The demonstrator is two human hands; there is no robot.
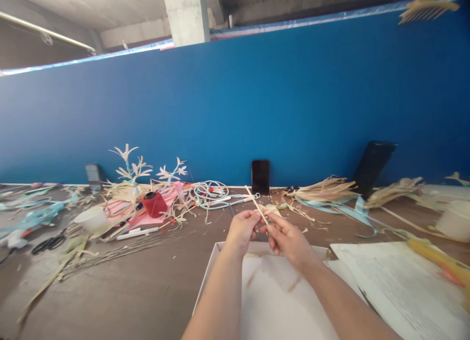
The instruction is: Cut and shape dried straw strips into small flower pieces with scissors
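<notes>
One thin pale strip (260,210) was held aslant over the far edge of a white tray (279,306). The left hand (240,228) and the right hand (288,238) each pinched it between closed fingertips. A black phone (260,176) stood upright beyond, against the blue wall (235,100).

Brn table (110,296), wht shallow box (277,310) front ctr, printed sheets (389,276) to R, thin wires (121,254) + wht pen (137,233) L of ctr, lt-blue cord coil (211,195) twd back, blk phone (260,177) upright at back

strip (253,198) lower end hidden | paper (398,286) print blurred | cup (454,221) cut off
</notes>
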